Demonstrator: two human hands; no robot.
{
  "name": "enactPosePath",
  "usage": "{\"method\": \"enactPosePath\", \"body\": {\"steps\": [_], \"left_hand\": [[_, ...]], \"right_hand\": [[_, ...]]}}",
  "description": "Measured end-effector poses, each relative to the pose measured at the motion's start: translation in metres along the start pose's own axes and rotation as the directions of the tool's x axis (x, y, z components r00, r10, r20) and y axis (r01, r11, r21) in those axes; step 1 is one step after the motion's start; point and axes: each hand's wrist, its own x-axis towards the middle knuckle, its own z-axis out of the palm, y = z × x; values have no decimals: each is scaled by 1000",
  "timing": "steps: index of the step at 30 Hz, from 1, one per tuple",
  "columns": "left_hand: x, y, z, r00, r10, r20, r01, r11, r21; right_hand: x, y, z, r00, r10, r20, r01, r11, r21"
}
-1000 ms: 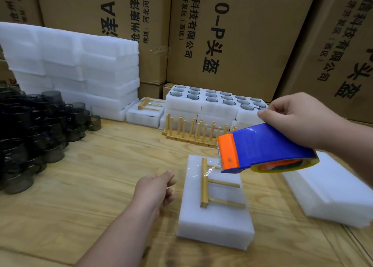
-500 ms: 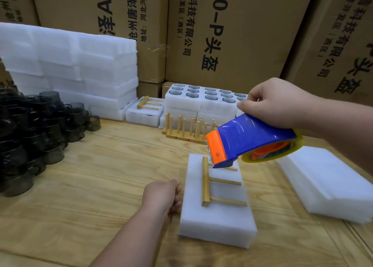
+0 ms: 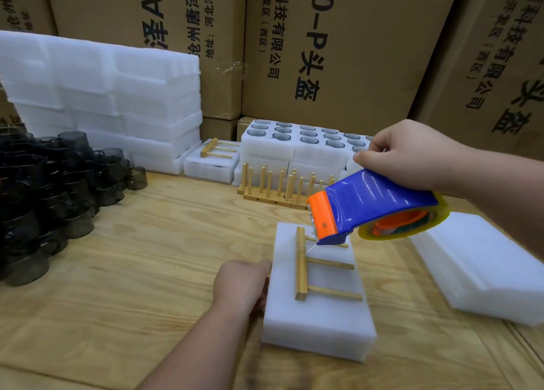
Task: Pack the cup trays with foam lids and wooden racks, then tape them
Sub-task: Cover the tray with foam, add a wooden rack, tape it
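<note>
So the tape gun (image 3: 368,210) has dropped a fair bit over the last second. It was hovering up off the foam block (image 3: 318,316), and now its orange nose sits right at the far end of the block's top, by the far peg of the wooden rack (image 3: 312,267) lying flat on the foam. The right hand (image 3: 412,157) is wrapped over the blue body from above, gripping it. There's a thin shiny strand running from the teeth down toward the rack, so I think the tape end is already stuck or about to be, but it's clear tape and hard to see, so don't quote me.

The left hand (image 3: 241,283) has slid in too. It was loose on the table beside the block, and now it's pushed up against the block's left side, fingers curled under. Whether it actually has hold of the edge or is just bracing it, I can't tell from this angle.

Block's in the middle of the plywood table (image 3: 147,272), closed up with the lid on and the rack on top. So packing looks done on this one and it's strapping time. Next move I'd guess is a pull of tape toward the near end while the left hand keeps the block from sliding.
</note>
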Motion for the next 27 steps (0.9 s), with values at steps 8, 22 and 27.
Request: {"method": "enactPosePath", "body": {"steps": [8,22,27], "left_hand": [[-1,-3,2,997,59,-57,-56,996,64],[-25,46,22,780,534,327,-604,779,168],[-29,56,58,712,486,507,-688,629,363]], "right_hand": [[-5,38,19,996,94,-1,-93,986,139],[-17,102,84,976,158,150,-201,917,344],[-25,112,93,970,100,220,-169,931,323]]}}
